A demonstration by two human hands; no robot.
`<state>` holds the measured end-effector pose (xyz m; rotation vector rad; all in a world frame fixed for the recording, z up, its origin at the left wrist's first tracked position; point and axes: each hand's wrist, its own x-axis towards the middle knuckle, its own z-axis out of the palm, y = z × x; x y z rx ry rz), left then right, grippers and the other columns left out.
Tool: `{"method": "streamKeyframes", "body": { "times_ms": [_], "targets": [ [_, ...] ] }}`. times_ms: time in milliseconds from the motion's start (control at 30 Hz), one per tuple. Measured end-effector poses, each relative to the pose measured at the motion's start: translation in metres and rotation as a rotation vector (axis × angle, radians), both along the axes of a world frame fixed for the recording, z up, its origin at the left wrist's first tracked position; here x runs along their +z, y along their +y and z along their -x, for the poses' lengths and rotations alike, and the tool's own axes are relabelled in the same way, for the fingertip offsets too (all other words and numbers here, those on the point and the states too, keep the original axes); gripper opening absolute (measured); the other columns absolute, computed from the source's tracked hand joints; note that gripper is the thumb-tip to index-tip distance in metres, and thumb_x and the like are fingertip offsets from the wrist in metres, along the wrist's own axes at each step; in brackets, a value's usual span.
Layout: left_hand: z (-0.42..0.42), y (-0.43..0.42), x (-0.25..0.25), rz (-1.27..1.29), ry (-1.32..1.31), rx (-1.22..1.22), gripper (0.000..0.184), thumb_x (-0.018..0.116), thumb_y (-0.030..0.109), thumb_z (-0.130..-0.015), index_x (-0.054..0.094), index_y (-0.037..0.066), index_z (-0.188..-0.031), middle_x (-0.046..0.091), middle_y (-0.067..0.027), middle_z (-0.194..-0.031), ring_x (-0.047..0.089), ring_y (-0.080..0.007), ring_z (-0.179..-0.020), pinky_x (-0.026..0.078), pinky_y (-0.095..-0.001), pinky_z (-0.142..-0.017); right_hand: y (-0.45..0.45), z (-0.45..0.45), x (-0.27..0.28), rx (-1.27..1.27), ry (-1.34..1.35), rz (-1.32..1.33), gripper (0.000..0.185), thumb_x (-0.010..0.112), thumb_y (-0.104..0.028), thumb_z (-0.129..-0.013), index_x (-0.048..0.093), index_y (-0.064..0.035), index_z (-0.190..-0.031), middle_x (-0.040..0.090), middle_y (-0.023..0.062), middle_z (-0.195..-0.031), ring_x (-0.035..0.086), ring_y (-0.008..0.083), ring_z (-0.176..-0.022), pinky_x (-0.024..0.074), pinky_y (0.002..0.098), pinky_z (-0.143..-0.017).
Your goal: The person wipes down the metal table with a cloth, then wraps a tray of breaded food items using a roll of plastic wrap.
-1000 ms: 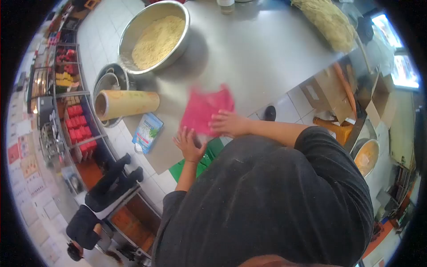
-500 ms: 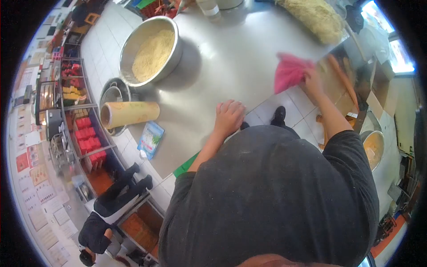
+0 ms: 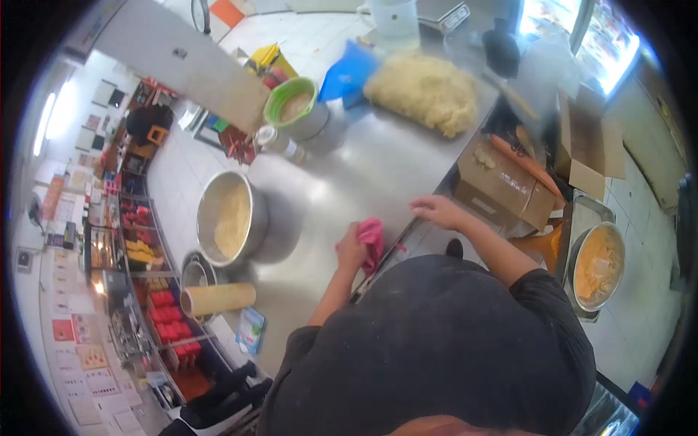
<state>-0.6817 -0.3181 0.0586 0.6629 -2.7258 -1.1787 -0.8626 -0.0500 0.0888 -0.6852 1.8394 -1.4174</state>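
Observation:
My left hand (image 3: pixel 352 251) is closed on a pink cloth (image 3: pixel 372 241) near the front edge of the steel table (image 3: pixel 313 218). The cloth is bunched up and hangs toward the edge. To the right, my right hand (image 3: pixel 439 211) is held out by the table edge with its fingers stretched and nothing in them. Beyond both hands a large mass of pale dough (image 3: pixel 425 91) lies on the far part of the table. A metal bowl of yellowish flour or crumbs (image 3: pixel 233 218) stands left of my left hand.
A roll of film (image 3: pixel 222 299) and a blue packet (image 3: pixel 251 329) lie on the left. A green-rimmed tub (image 3: pixel 294 105), a clear bottle (image 3: pixel 280 143) and a blue plastic sheet (image 3: pixel 349 73) stand further back. Cardboard boxes (image 3: pixel 502 185) and a bowl (image 3: pixel 598 267) are at right.
The pink cloth has passed from my right hand to my left. My right hand has let go and moved left and down. The view has tilted up, showing more of the room.

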Motion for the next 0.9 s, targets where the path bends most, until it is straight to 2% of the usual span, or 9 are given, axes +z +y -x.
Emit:
{"method": "streamKeyframes", "body": {
  "times_ms": [67, 133, 167, 200, 267, 367, 467, 633, 900],
  "targets": [
    [0.017, -0.026, -0.015, -0.034, 0.177, 0.184, 0.030, 0.058, 0.015, -0.094, 0.062, 0.005, -0.121, 0.072, -0.0176, -0.107, 0.069, -0.0367, -0.099, 0.054, -0.0430, -0.091, 0.050, 0.051, -0.016, -0.244, -0.032, -0.089, 0.037, 0.066, -0.027, -0.100, 0.068, -0.0055, -0.129, 0.072, 0.0057, -0.114, 0.066, 0.0165, -0.100, 0.0540, 0.0346, -0.087],
    [0.032, -0.026, 0.025, -0.790, 0.413, 0.493, 0.024, 0.059, 0.011, -0.098, 0.062, 0.001, -0.120, 0.072, -0.0107, -0.105, 0.072, -0.0251, -0.083, 0.058, -0.0376, -0.074, 0.100, 0.095, -0.029, -0.444, -0.137, -0.117, 0.032, 0.065, -0.025, -0.099, 0.069, -0.0061, -0.125, 0.072, 0.0054, -0.108, 0.064, 0.0146, -0.092, 0.0531, 0.0331, -0.079],
    [0.032, -0.042, 0.009, -0.777, 0.472, 0.558, 0.024, 0.060, 0.012, -0.100, 0.062, 0.001, -0.121, 0.071, -0.0105, -0.111, 0.071, -0.0241, -0.083, 0.060, -0.0378, -0.070, 0.120, 0.116, -0.043, -0.530, -0.239, -0.093, 0.028, 0.064, -0.024, -0.099, 0.069, -0.0066, -0.121, 0.071, 0.0038, -0.103, 0.062, 0.0123, -0.085, 0.0521, 0.0312, -0.071],
    [0.033, -0.035, 0.023, -0.689, 0.510, 0.616, 0.050, 0.067, 0.018, -0.100, 0.045, 0.000, -0.140, 0.064, -0.0148, -0.128, 0.069, -0.0234, -0.103, 0.060, -0.0389, -0.081, 0.139, 0.137, -0.057, -0.532, -0.237, -0.086, 0.028, 0.064, -0.024, -0.099, 0.069, -0.0066, -0.121, 0.071, 0.0038, -0.103, 0.062, 0.0123, -0.085, 0.0521, 0.0312, -0.071],
    [0.053, -0.040, -0.007, -0.587, 0.567, 0.763, 0.050, 0.067, 0.017, -0.099, 0.044, 0.001, -0.141, 0.063, -0.0145, -0.129, 0.068, -0.0232, -0.105, 0.060, -0.0375, -0.081, 0.163, 0.170, -0.083, -0.686, -0.332, -0.067, 0.025, 0.061, -0.022, -0.101, 0.069, -0.0073, -0.120, 0.070, 0.0027, -0.102, 0.060, 0.0101, -0.079, 0.0482, 0.0275, -0.063],
    [0.079, -0.014, -0.014, -0.473, 0.651, 0.792, 0.059, 0.068, 0.013, -0.098, 0.040, 0.003, -0.149, 0.059, -0.0158, -0.135, 0.064, -0.0246, -0.116, 0.057, -0.0354, -0.089, 0.166, 0.212, -0.100, -0.623, -0.398, -0.118, 0.027, 0.057, -0.024, -0.104, 0.068, -0.0100, -0.125, 0.071, 0.0039, -0.111, 0.062, 0.0151, -0.085, 0.0530, 0.0310, -0.072],
    [0.090, 0.012, -0.026, -0.665, 0.176, 0.745, 0.064, 0.070, 0.013, -0.096, 0.040, 0.002, -0.151, 0.055, -0.0182, -0.141, 0.057, -0.0262, -0.127, 0.050, -0.0383, -0.102, 0.141, 0.214, -0.086, -0.628, -0.438, -0.031, 0.027, 0.056, -0.020, -0.104, 0.068, -0.0039, -0.122, 0.071, 0.0052, -0.105, 0.063, 0.0131, -0.083, 0.0519, 0.0289, -0.067],
    [0.089, 0.035, -0.061, 0.174, -0.069, 0.354, 0.068, 0.080, 0.028, -0.086, 0.052, 0.002, -0.142, 0.050, -0.0266, -0.146, 0.045, -0.0372, -0.140, 0.034, -0.0502, -0.118, 0.095, 0.224, -0.097, -0.587, -0.536, 0.177, 0.029, 0.054, -0.019, -0.107, 0.065, -0.0014, -0.128, 0.071, 0.0075, -0.111, 0.066, 0.0150, -0.087, 0.0554, 0.0295, -0.070],
    [0.092, 0.072, -0.051, 0.469, -0.075, 0.213, 0.068, 0.079, 0.030, -0.084, 0.053, 0.004, -0.141, 0.048, -0.0271, -0.148, 0.042, -0.0451, -0.140, 0.032, -0.0552, -0.117, 0.066, 0.232, -0.096, -0.700, -0.739, 0.419, 0.031, 0.056, -0.024, -0.109, 0.063, -0.0044, -0.132, 0.072, 0.0066, -0.117, 0.068, 0.0154, -0.089, 0.0571, 0.0285, -0.072]
  ]
}}
